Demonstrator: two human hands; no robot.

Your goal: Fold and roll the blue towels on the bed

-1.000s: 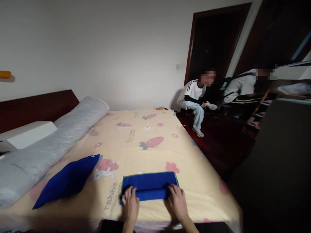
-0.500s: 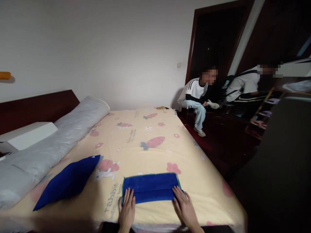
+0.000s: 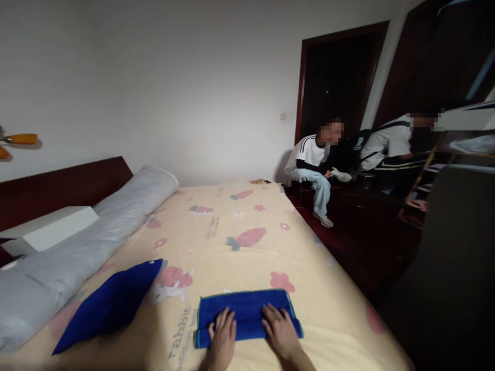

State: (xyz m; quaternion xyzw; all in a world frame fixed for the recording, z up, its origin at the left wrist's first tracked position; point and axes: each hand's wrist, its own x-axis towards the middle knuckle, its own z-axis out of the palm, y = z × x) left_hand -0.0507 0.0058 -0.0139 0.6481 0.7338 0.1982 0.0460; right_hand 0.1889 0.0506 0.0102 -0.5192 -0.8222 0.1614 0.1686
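- Since the earlier head frame, both hands have moved inward from the ends of the blue cloth (image 3: 245,301), and its near strip now looks thicker and rounder, which suggests a tighter fold or roll.
- The left hand (image 3: 223,337) lies open, fingers slightly bent and pressing on that strip; it pinches nothing visible.
- The right hand (image 3: 280,330) is open too, fingers spread over the cloth and strip near the right end.
- The cloth lies at the near edge of the bed (image 3: 216,263), roughly rectangular, soft and matt, with thin green edging.
- A second blue cloth (image 3: 110,301), pointed at both ends, rests to the left.
- Beyond it are a smooth, grey, padded roll (image 3: 124,214) and a boxy white object (image 3: 62,224).
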